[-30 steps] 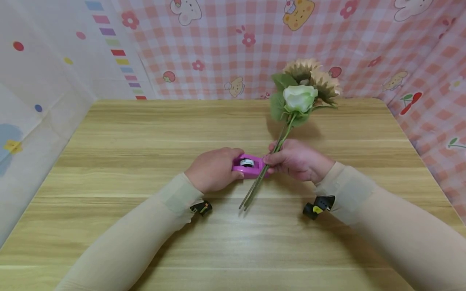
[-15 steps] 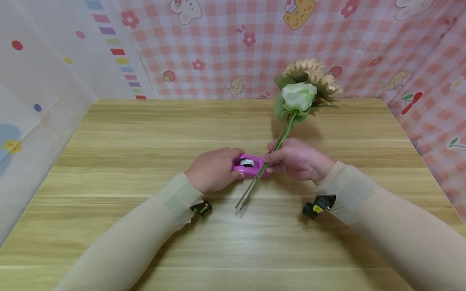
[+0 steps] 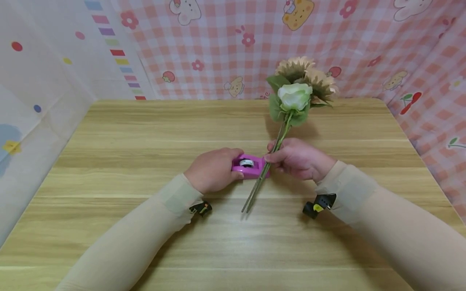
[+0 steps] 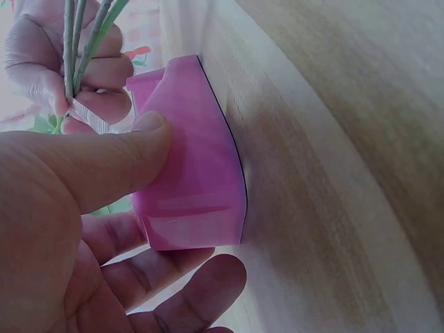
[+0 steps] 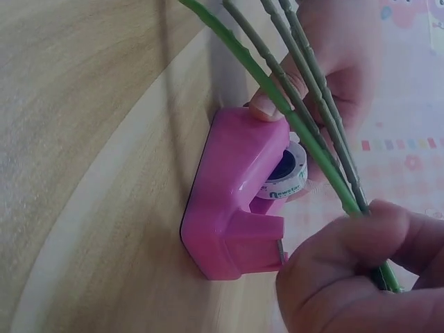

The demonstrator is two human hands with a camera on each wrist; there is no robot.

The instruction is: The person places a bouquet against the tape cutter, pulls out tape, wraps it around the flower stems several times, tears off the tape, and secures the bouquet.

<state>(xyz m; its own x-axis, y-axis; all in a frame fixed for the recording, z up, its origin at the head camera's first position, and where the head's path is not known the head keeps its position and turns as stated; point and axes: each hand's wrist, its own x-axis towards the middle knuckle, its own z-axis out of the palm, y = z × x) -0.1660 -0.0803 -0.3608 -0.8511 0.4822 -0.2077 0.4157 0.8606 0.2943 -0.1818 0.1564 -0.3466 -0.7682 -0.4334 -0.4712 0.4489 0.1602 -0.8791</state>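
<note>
My left hand point(image 3: 212, 169) grips a pink tape dispenser point(image 3: 251, 173) on the table, thumb along its near side in the left wrist view. A white-labelled tape roll point(image 5: 286, 186) sits inside it, and the cutter end faces right. Between thumb and fingers, my right hand point(image 3: 300, 159) pinches several flower stems point(image 5: 316, 104) that cross over the dispenser. At their upper end are a pale green-white rose point(image 3: 295, 97), peach flowers point(image 3: 320, 83) and leaves. The left wrist view shows a clear strip of tape point(image 4: 92, 116) running from the dispenser to my right fingertips.
The wood-grain table point(image 3: 153, 121) reaches back to a pink checked cloth point(image 3: 218, 44) behind the flower heads. A white dotted cloth point(image 3: 40, 81) hangs on the left. Black wrist cameras hang under both sleeves.
In my right fingers the bouquet has turned a little: its flower heads have moved left and its stem ends right since half a second ago. My left hand and the tape dispenser stay put.
</note>
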